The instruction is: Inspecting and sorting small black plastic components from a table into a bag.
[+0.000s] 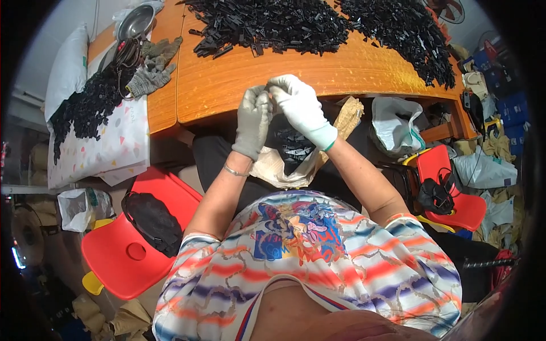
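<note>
Black pieces (293,142), in sack (274,169), below hands (253,122) (300,109)

Showing two gloved hands (253,122) (300,109), three heaps of small black pieces (273,25) (406,37) (91,105), two red chairs (116,262) (470,210), one metal bowl (136,24), one bracelet (236,171).

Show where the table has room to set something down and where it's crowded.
The orange tabletop has a bare band between the black heaps and its near edge, partly overlapped by the left hand and right hand. Crowded: under those heaps, and leftward around loose gloves and a third black pile.
</note>
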{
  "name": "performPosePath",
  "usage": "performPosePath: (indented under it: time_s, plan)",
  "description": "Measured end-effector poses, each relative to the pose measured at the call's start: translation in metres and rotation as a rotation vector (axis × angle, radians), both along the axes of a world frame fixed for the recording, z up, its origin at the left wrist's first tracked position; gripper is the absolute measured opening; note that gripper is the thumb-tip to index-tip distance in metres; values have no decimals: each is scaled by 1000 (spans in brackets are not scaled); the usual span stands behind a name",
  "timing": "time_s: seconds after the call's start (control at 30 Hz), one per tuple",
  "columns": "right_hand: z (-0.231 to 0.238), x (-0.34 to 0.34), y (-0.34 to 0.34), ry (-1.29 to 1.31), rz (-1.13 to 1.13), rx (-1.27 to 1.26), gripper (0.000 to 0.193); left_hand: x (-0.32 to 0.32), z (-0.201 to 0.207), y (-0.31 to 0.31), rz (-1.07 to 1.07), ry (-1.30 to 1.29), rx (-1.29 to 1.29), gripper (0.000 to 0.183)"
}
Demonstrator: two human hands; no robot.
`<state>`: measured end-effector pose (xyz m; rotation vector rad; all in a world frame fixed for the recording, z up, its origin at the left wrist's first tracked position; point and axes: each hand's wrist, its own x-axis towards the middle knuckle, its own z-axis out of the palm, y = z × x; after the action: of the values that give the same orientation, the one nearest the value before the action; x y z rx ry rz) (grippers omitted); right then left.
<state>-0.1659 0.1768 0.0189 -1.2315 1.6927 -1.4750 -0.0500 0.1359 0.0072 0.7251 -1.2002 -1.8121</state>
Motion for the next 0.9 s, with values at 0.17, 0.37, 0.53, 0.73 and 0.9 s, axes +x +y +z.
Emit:
performPosePath:
  time_s: [0.17,0.37,0.53,0.73,0.9]
  plan:
    - [13,-2,7,813,12,3,13,-7,-22,2,131,-139,-291,14]
    - [11,-10,-4,1007,85,-13,11,-14,-40,-9,91,-128,-59,21]
    - [13,-12,0,912,16,77,12,-19,-8,-6,0,-196,51,20]
    - [34,-21,-5,664,-125,116,19,-17,16,-12,-118,-49,66,17]
    - [55,-35,9,56,150,160,27,2,4,-9,-181,-9,207,18]
